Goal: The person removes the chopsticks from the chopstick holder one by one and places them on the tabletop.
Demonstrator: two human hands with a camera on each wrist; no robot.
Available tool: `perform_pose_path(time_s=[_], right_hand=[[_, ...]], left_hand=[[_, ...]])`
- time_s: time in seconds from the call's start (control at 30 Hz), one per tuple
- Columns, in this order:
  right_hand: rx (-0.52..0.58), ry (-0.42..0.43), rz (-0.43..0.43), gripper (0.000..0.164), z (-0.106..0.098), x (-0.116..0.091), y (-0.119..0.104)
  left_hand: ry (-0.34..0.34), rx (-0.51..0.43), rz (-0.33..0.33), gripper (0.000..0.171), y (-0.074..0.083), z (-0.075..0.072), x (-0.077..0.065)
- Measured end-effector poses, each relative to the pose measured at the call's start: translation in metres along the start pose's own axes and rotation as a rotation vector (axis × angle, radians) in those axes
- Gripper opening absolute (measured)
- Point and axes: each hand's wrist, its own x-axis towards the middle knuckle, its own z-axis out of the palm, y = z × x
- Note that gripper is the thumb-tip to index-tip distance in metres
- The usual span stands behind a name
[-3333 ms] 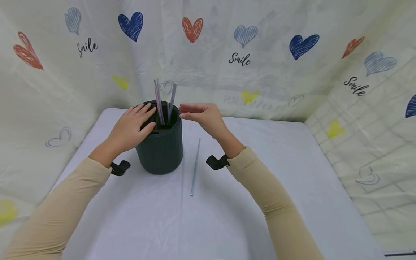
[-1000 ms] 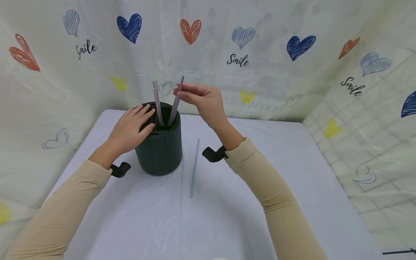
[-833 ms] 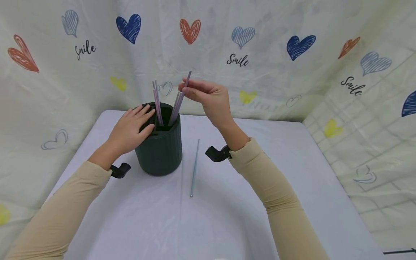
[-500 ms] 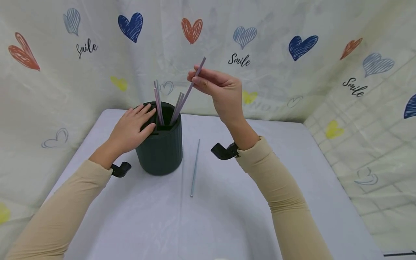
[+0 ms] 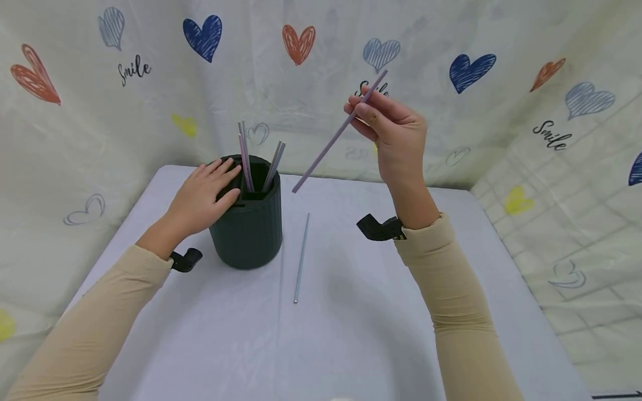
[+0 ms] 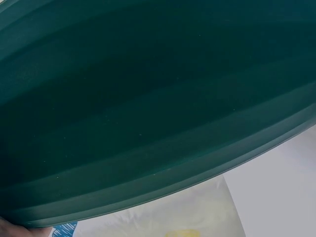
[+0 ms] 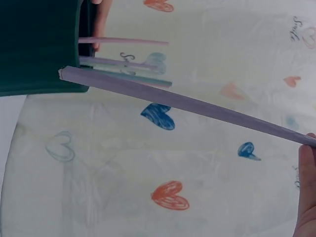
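Observation:
My right hand (image 5: 396, 133) pinches a long thin purple stick (image 5: 326, 147) between thumb and fingers. It holds the stick tilted in the air, with the lower end right of the dark green pen holder (image 5: 247, 239). My left hand (image 5: 200, 195) rests spread on the left part of the holder's top, covering some compartments. Several similar sticks (image 5: 273, 164) stand inside, in two leaning groups. In the left wrist view the ribbed holder wall (image 6: 158, 98) fills most of the picture. The right wrist view shows the purple stick (image 7: 182, 101) from close up.
A pale blue stick (image 5: 302, 259) lies on the white-covered table (image 5: 225, 334), right of the holder. Behind and at the sides hangs a pale cloth (image 5: 321, 122) printed with hearts. Both wrists wear black camera mounts (image 5: 381, 228).
My right hand took hold of a purple stick in the holder, drew it up and out, and carried it to the right. The left hand stayed on the holder.

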Motion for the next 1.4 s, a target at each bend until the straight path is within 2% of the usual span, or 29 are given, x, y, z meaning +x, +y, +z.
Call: perform_pose_path(time_s=[0.13, 0.33, 0.57, 1.3, 1.4], right_hand=[[-0.075, 0.011, 0.028, 0.026, -0.017, -0.001, 0.005], [-0.093, 0.068, 0.159, 0.02, -0.04, 0.002, 0.02], [-0.145, 0.063, 0.304, 0.015, -0.065, 0.0, 0.036], [-0.304, 0.077, 0.718, 0.01, -0.106, -0.032, 0.106], [-0.322, 0.098, 0.77, 0.02, -0.112, -0.036, 0.117]], left_hand=[[-0.005, 0.005, -0.003, 0.059, 0.001, -0.002, -0.001], [-0.004, 0.004, 0.0, 0.059, 0.001, -0.002, 0.0], [-0.013, 0.012, 0.002, 0.059, 0.0, 0.0, 0.0], [-0.003, 0.009, 0.002, 0.059, 0.001, 0.0, 0.0], [-0.004, 0.007, 0.004, 0.059, 0.0, 0.001, 0.0]])
